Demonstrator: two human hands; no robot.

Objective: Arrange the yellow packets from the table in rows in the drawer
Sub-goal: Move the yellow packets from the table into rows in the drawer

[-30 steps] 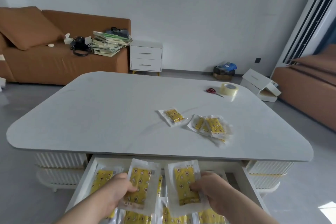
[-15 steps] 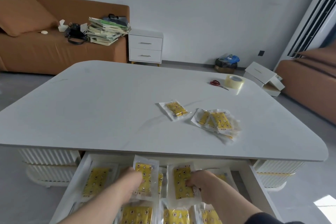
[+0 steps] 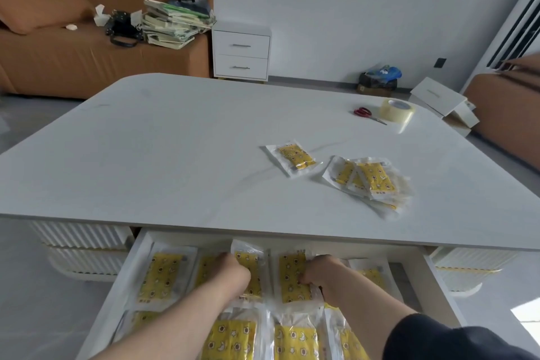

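White tabletop (image 3: 175, 155) bears spare yellow packets (image 3: 368, 181) near its right edge. In the drawer (image 3: 438, 286), left hand (image 3: 230, 275) and right hand (image 3: 324, 272) have grips clamped on held packets (image 3: 292, 278); lay these flat, squared to the row.

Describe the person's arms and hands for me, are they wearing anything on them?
The left grip and right grip are bare hands: no gloves, and no rings or watch in view. The left forearm is uncovered down to the frame edge. The right arm wears a dark sleeve that ends well short of the wrist.
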